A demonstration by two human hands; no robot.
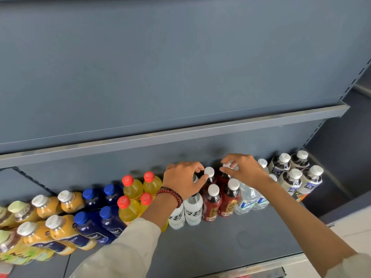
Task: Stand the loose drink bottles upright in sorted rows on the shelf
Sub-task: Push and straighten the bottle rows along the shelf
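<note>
Rows of upright drink bottles stand on the grey shelf (230,243). My left hand (181,180) reaches over the white bottles (193,209), its thumb and fingers around the white cap of a dark red bottle (209,171) in the back row. My right hand (244,169) pinches the cap of the neighbouring back-row red bottle (222,178). Two more red bottles (220,201) stand in front of them. Clear water bottles (249,199) stand just right of the red ones, under my right wrist.
Left of my hands stand yellow bottles with red caps (131,194), dark blue bottles (94,215) and orange juice bottles (50,217). Black-and-white labelled bottles (295,173) fill the far right. An upper shelf edge (180,135) overhangs the rows. The shelf front is bare.
</note>
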